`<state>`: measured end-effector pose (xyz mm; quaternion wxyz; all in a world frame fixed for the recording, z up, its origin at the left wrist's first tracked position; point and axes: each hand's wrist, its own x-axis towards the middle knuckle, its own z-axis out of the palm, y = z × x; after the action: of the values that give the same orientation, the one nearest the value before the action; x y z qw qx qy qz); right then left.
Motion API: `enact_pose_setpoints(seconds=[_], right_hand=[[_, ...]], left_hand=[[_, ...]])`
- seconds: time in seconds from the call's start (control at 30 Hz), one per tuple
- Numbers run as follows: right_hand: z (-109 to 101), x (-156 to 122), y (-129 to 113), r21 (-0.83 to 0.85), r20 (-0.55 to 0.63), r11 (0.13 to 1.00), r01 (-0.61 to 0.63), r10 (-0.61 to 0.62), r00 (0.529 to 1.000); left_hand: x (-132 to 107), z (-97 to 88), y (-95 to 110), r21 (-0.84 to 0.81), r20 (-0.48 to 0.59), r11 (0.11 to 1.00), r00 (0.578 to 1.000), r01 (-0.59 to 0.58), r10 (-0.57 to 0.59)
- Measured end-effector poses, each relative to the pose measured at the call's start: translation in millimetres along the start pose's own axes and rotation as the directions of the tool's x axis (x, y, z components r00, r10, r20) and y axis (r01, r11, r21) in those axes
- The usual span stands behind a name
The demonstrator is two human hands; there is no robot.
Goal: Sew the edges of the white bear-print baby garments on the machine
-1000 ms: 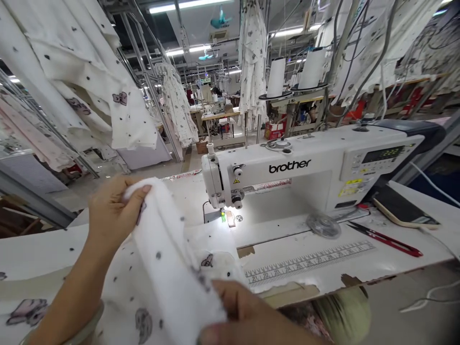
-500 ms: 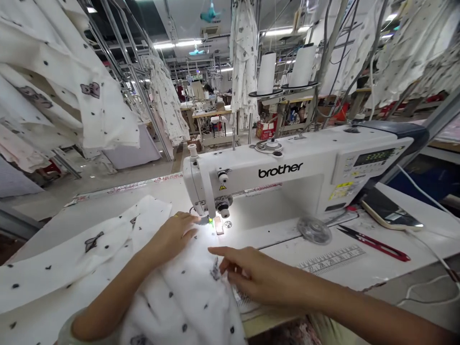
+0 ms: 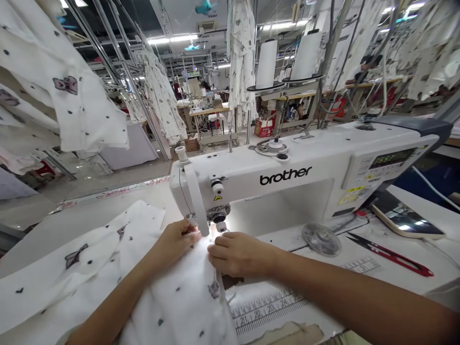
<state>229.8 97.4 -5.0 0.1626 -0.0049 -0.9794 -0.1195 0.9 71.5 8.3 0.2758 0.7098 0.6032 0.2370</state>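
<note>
White fabric (image 3: 179,297) with small dark printed motifs runs from the table's front edge up to the needle area of a white sewing machine (image 3: 247,175). My left hand (image 3: 178,237) is at the left of the needle, its fingers bent and pressed together on the fabric. Just right of the needle, my right hand (image 3: 237,251) has its fingers curled closed at the fabric's right edge. The machine's lamp lights the spot between both hands. The presser foot and needle tip are mostly hidden by my fingers and the machine head.
Red-handled thread snips (image 3: 391,254), a clear round bobbin-like disc (image 3: 321,239) and a phone (image 3: 406,215) lie right of my forearm. A printed ruler (image 3: 269,309) marks the table front. Thread cones (image 3: 266,64) stand behind; printed garments (image 3: 89,110) hang at left.
My right hand has moved up toward the needle, its pointing finger now curled in. My left fingers have drawn from flat to bent. The view has shifted slightly.
</note>
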Motion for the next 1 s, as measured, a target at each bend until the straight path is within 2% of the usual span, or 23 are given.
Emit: enact_pose_setpoints(seconds=[0.13,0.23,0.4,0.47,0.83,1.0], right_hand=[[7,0,0,0.192,0.028,0.974,-0.121,0.118,0.993],[7,-1,-4,0.257,0.000,0.962,-0.092,0.096,0.995],[0,-2,-13,0.193,-0.044,0.981,0.022,-0.014,0.999],[-1,-2,-14,0.171,-0.045,0.985,0.024,-0.017,0.999],[-7,-4,-9,0.233,0.057,0.953,-0.192,0.184,0.981],[-6,-5,-8,0.268,0.088,0.933,-0.240,0.224,0.971]], left_hand=[[0,4.9,5,0.046,-0.007,0.998,0.999,0.038,-0.038],[-10,7.2,11,0.089,0.012,0.994,0.998,0.059,-0.060],[-26,9.4,17,0.092,0.088,0.991,0.990,0.102,-0.110],[-28,10.6,17,0.082,0.094,0.991,0.989,0.105,-0.113],[-25,14.3,18,0.140,0.050,0.987,0.995,0.083,-0.091],[-27,21.4,11,0.223,-0.058,0.974,0.998,0.047,-0.035]])
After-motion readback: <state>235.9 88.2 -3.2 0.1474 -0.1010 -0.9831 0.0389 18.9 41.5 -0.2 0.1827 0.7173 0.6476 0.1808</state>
